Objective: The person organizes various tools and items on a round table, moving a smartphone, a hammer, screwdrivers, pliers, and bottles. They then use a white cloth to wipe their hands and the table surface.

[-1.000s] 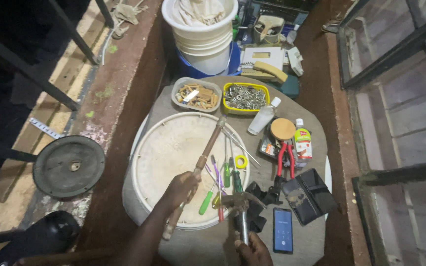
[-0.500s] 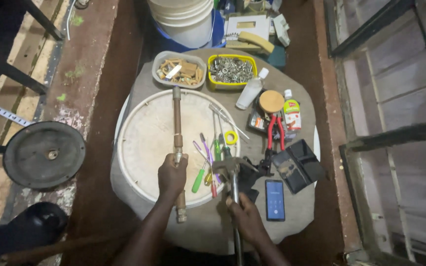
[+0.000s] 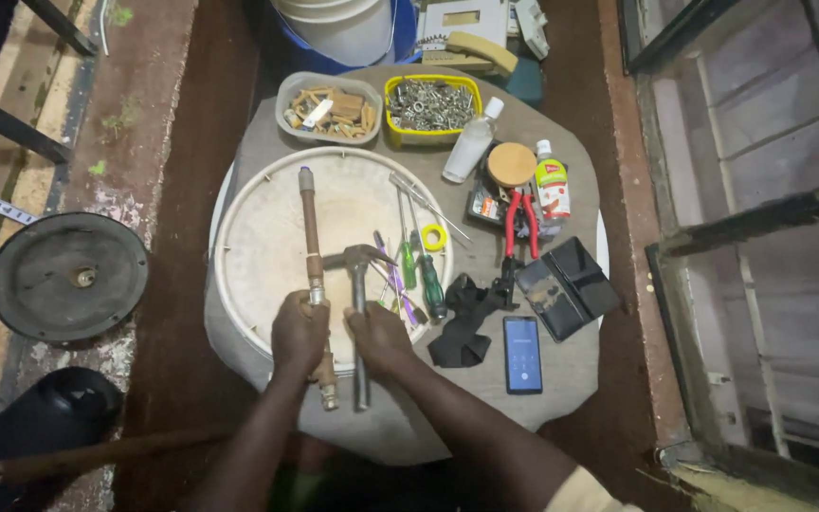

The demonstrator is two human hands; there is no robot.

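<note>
Head view, the only one: left hand clenched round the lower part of a long rusty brown pipe with brass fittings, which lies lengthways across a round white lid on the cloth-covered desk; right hand has its fingers wrapped round the handle of a claw hammer, head pointing away from the person and resting on the lid just beside the pipe; pipe and hammer lie close and near parallel, hands almost touching; to the right, near the hammer, green-handled screwdrivers, a roll of yellow tape, red pliers, black cloth, a phone and a dark wallet-like case; at the far edge a grey tray of brass bits and a yellow tray of screws; my read: the pipe is being steadied for work with the hammer; whatever follows needs the pipe pinned so it cannot roll on that lid, and the hammer clear of the left knuckles.
</note>
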